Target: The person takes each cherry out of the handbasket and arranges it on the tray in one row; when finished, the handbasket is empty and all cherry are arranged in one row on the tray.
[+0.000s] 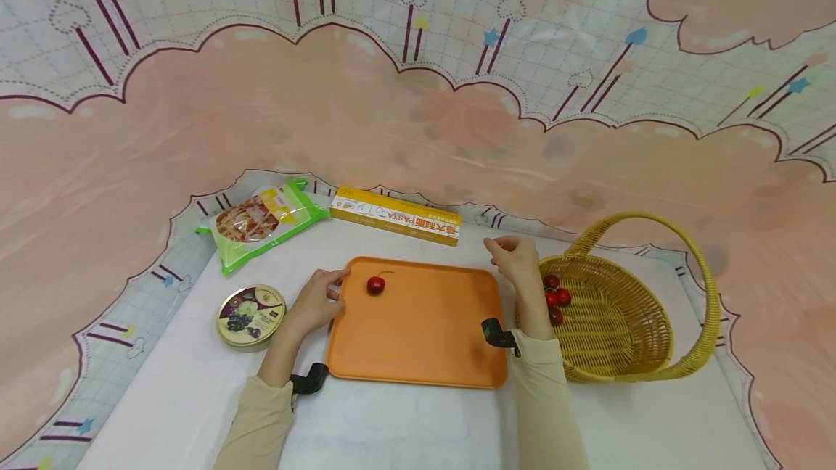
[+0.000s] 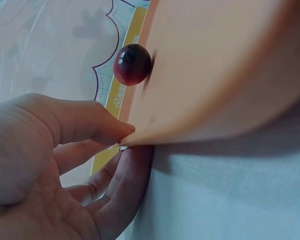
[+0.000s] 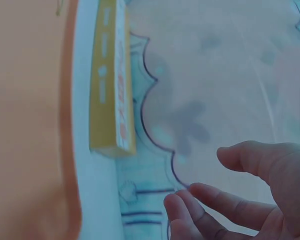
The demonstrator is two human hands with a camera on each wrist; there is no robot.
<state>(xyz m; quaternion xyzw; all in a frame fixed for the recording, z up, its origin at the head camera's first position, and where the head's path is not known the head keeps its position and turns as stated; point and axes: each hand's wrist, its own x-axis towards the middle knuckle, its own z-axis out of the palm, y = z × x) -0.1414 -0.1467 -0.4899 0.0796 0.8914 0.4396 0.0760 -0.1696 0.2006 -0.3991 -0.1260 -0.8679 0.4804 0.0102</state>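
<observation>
Pinches orange tray (image 1: 418,332) at its ten o'clock with left hand (image 1: 317,301), seemingly steadying it beneath cherry (image 1: 375,285), also at ten; holds right hand (image 1: 518,261) empty, loosely curved, at two. Probably calls for reaching into wicker basket (image 1: 643,299), three o'clock.

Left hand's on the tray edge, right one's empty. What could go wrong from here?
1. The round, dark red cherry may roll: it sits loose on the flat orange rectangular tray, near the edge that the left hand pinches, so lifting there could tip it.
2. The right forearm overlaps the yellow woven basket in the head view; a sideways swing might knock it and jostle the cherries inside. Actual contact can't be told.
</observation>
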